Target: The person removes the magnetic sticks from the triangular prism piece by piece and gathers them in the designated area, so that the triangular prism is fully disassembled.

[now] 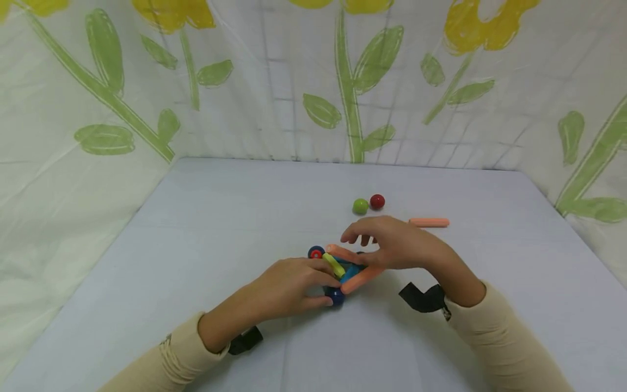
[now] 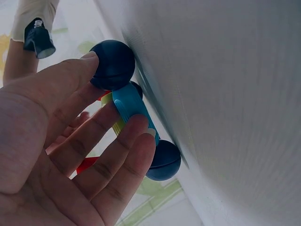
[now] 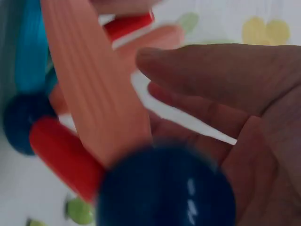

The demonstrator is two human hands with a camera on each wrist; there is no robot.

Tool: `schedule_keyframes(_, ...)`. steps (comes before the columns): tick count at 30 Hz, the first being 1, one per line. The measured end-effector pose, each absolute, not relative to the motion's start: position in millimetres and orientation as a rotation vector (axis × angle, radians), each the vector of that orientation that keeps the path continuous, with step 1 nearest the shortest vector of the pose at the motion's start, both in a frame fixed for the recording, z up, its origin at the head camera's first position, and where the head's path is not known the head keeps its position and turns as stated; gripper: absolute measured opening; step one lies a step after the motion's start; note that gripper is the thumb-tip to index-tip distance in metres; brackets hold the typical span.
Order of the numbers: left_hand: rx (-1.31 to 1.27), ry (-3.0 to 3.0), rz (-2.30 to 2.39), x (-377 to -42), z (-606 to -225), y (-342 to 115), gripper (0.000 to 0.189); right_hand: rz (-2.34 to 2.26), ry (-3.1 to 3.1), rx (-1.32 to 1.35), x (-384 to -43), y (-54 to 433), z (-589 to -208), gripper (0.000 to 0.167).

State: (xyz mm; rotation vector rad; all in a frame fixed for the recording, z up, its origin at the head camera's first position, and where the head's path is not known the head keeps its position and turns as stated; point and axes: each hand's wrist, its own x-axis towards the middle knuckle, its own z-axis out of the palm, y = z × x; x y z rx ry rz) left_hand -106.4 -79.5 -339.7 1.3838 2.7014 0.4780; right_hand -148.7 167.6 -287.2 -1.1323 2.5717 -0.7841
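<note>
A small frame of coloured sticks and dark blue balls sits mid-table between both hands. My left hand pinches a dark blue ball at its near corner, the other fingers lying along a blue stick. Over the far right side, my right hand has loosely bent, parted fingers, its thumb tip right by an orange stick. Another orange stick slants from the near corner under that hand. A yellow-green stick lies inside the frame; a red stick shows in the right wrist view.
Beyond the right hand lie a green ball, a red ball and a loose orange stick. A pale cloth covers the table. Behind it hangs a white curtain printed with yellow flowers.
</note>
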Motion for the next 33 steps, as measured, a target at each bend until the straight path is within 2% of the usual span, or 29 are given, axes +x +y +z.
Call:
schedule_keyframes(4, 1.407, 2.714, 0.474, -107, -341, -80, 0.028, -0.742, 2.605, -1.155, -142, 152, -296, 0.011)
schedule_keyframes(10, 1.408, 2.709, 0.504, -107, -342, -81, 0.027, -0.649, 2.688, -1.127, -137, 144, -303, 0.015)
schedule_keyframes(14, 1.402, 2.717, 0.502, -105, -343, -81, 0.025, -0.606, 2.713, -1.217, -136, 138, -306, 0.008)
schedule_keyframes(17, 1.407, 2.724, 0.492, -106, -344, -81, 0.025, -0.637, 2.735, -1.229, -136, 137, -307, 0.018)
schedule_keyframes(22, 1.414, 2.709, 0.498, -106, -343, -80, 0.026, -0.761, 2.681, -1.158, -140, 144, -304, 0.018)
schedule_keyframes(28, 1.399, 2.692, 0.501, -107, -339, -79, 0.027, -1.042, 2.545, -1.056, -147, 156, -294, 0.009)
schedule_keyframes(33, 1.364, 2.674, 0.498, -107, -338, -78, 0.028, -0.990, 2.659, -1.034, -150, 170, -285, 0.008)
